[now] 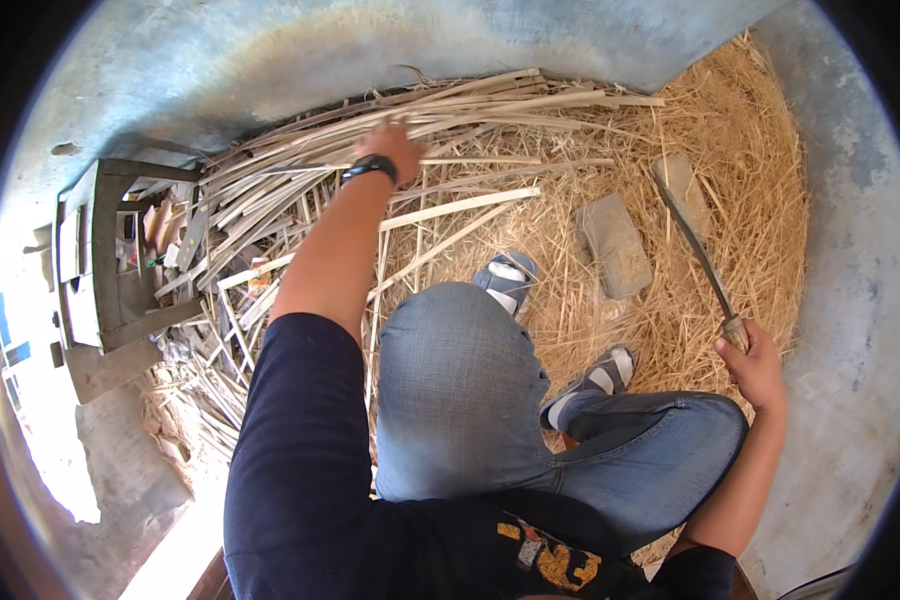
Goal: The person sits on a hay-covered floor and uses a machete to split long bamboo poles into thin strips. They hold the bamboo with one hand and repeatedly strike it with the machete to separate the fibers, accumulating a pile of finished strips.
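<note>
My left hand (396, 150), with a dark watch on its wrist, reaches out over a pile of long, pale split-bamboo strips (270, 200) by the far wall. Its fingers look spread above or on the strips; whether they touch one is unclear. At the right, my right hand (757, 372) is wrapped round the wooden handle of a machete (698, 243). The long, narrow blade slants away from me to the far left, its tip near two grey blocks.
One grey block (615, 248) lies beside another grey block (682, 193) on straw-like shavings (735, 130). A wooden frame (100, 265) stands at the left. Blue-grey walls (840, 300) border the far side and right. My sandalled feet (510, 280) rest between.
</note>
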A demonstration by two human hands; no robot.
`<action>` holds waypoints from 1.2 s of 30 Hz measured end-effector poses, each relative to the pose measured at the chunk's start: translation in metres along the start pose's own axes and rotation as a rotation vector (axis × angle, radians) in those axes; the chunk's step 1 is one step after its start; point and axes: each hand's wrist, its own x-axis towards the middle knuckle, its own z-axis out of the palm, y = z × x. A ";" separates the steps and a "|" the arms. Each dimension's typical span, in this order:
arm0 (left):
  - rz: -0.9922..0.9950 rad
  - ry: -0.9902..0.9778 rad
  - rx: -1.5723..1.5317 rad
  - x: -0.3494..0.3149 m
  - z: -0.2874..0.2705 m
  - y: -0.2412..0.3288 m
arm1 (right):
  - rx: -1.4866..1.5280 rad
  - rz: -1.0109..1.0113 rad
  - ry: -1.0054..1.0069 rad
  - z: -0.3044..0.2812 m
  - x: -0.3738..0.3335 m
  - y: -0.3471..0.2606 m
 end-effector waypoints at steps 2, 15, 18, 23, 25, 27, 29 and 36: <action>-0.150 -0.049 -0.021 0.012 0.022 -0.045 | -0.007 0.027 -0.001 0.001 0.000 -0.001; -0.016 -0.153 0.145 -0.029 0.075 -0.071 | -0.008 0.009 -0.007 0.004 0.000 -0.024; 0.000 -0.108 0.110 -0.039 0.082 -0.073 | -0.046 -0.016 0.009 0.004 0.003 -0.022; -0.025 -0.019 0.036 -0.044 0.071 -0.078 | -0.030 0.014 0.000 0.004 -0.002 -0.029; 0.047 0.225 0.004 -0.047 0.060 -0.081 | -0.053 -0.002 0.011 0.003 -0.004 -0.029; 0.059 0.380 -0.027 -0.051 0.047 -0.083 | -0.101 -0.039 0.025 0.003 -0.002 -0.026; 0.058 0.396 -0.060 -0.051 0.038 -0.079 | -0.091 -0.013 0.031 0.005 -0.005 -0.027; 0.153 0.344 -0.061 -0.066 -0.005 -0.078 | -0.153 -0.057 0.052 0.001 -0.005 -0.026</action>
